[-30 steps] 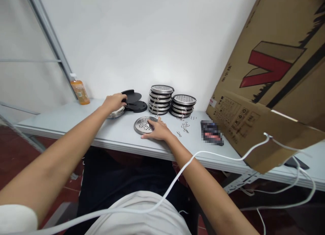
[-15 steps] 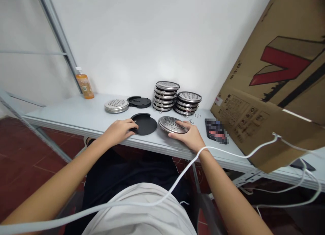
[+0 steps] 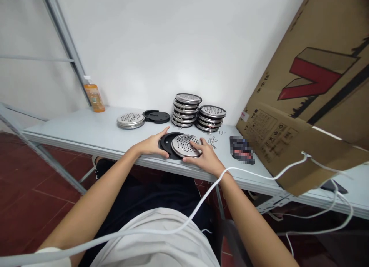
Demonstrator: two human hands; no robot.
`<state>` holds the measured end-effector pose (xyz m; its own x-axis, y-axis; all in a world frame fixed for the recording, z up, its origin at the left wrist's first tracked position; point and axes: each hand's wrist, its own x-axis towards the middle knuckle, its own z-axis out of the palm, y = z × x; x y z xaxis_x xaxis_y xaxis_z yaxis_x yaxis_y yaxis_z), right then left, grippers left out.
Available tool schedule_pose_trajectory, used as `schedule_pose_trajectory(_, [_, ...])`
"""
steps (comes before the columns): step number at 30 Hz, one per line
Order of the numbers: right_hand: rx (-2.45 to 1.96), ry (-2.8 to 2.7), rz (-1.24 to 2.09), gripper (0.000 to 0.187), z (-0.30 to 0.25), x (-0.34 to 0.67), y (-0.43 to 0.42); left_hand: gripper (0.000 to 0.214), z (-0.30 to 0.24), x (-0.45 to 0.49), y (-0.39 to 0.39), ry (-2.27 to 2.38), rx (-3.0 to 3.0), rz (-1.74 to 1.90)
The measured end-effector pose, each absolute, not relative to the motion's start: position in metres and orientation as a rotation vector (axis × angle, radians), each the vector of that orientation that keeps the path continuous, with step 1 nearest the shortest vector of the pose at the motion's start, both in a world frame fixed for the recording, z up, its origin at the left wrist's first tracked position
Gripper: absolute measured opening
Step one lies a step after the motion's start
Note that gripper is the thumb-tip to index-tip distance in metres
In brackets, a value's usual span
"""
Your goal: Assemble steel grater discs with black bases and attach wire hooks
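Note:
A black round disc (image 3: 166, 141) lies near the table's front edge, and a perforated steel disc (image 3: 184, 145) rests partly on top of it. My left hand (image 3: 151, 146) grips the black disc's left rim with curled fingers. My right hand (image 3: 205, 159) holds the steel disc, fingers on its top and thumb at its near edge.
Two stacks of steel discs (image 3: 186, 109) (image 3: 211, 118) stand at the back, with small wire clips (image 3: 213, 139) before them. More steel discs (image 3: 130, 120) and black discs (image 3: 157, 115) lie at the left. An orange bottle (image 3: 93, 95), a dark packet (image 3: 241, 149), a leaning cardboard box (image 3: 314, 94) and a white cable (image 3: 259, 178) surround the grey table (image 3: 86, 130).
My left hand carried a black disc from the back pile to the front edge. My right hand slid the steel disc left, over the black disc.

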<state>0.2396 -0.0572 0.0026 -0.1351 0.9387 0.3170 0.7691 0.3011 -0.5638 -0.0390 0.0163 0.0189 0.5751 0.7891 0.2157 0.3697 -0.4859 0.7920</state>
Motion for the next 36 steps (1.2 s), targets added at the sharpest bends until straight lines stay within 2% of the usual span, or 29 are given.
schedule_pose_trajectory(7, [-1.493, -2.068, 0.43, 0.095, 0.008, 0.243, -0.067, 0.135, 0.012, -0.007, -0.008, 1.186, 2.314, 0.717])
schedule_pose_trajectory(14, [-1.207, -2.161, 0.725, 0.089, 0.012, 0.266, -0.067, 0.131, 0.011, -0.002, -0.016, 1.21, 2.394, 0.69])
schedule_pose_trajectory(21, [-1.05, -1.859, 0.912, 0.111, -0.004, 0.27, -0.05, 0.132, 0.01, -0.005, -0.015, 1.166, 2.436, 0.708])
schedule_pose_trajectory(24, [-1.056, -1.795, 0.937, 0.114, -0.004, 0.265, -0.05, 0.134, 0.012, -0.006, -0.013, 1.117, 2.449, 0.698])
schedule_pose_trajectory(29, [-1.062, -1.806, 0.784, 0.1, -0.003, 0.258, -0.056, 0.127, 0.011, -0.009, -0.01, 1.059, 2.469, 0.659])
schedule_pose_trajectory(32, [-1.192, -1.904, 0.523, 0.092, -0.004, 0.251, -0.063, 0.113, 0.012, -0.011, -0.011, 1.014, 2.516, 0.64])
schedule_pose_trajectory(36, [-1.293, -1.982, 0.322, 0.092, -0.003, 0.24, -0.073, 0.089, 0.014, -0.008, -0.016, 1.062, 2.51, 0.684])
